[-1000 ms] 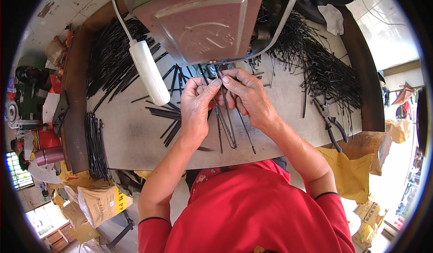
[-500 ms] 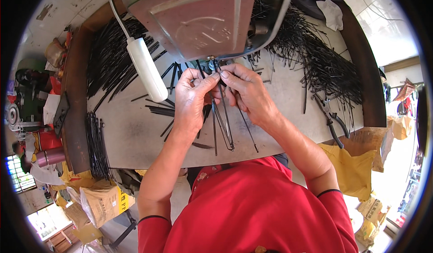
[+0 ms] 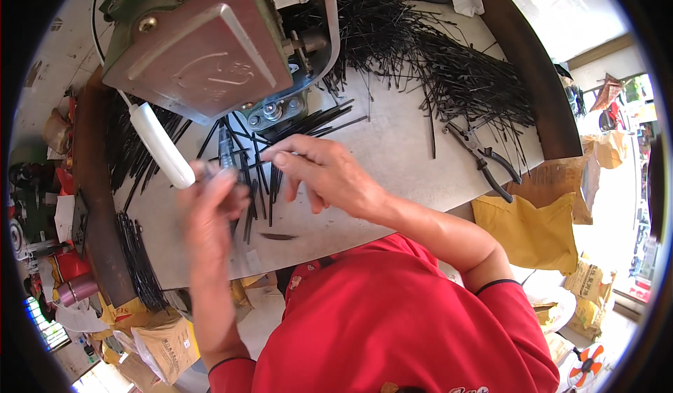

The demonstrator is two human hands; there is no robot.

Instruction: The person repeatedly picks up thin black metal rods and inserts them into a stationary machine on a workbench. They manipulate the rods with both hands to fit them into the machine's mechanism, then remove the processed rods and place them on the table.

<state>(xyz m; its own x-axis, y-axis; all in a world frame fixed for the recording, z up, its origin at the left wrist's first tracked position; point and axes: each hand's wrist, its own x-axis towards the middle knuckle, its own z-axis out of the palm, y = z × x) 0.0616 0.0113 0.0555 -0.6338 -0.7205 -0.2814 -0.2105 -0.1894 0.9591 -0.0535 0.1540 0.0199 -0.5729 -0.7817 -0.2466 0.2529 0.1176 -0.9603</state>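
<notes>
My left hand (image 3: 209,207) is blurred, its fingers closed around a thin black strip near the white lever handle (image 3: 162,148). My right hand (image 3: 324,176) hovers beside it, thumb and forefinger pinched over a small bunch of black strips (image 3: 254,183) lying on the grey worktop (image 3: 392,162). Both hands sit just in front of the green press machine with its reddish cover plate (image 3: 200,53).
A large heap of black strips (image 3: 449,71) covers the far right of the worktop. Black-handled pliers (image 3: 487,158) lie at its right edge. More strips (image 3: 137,260) pile along the left side. Yellow sacks (image 3: 533,228) and cardboard boxes (image 3: 165,344) stand on the floor.
My left hand has pulled back toward me and to the left, away from the machine. My right hand has lowered slightly. The view has tilted closer to the bench.
</notes>
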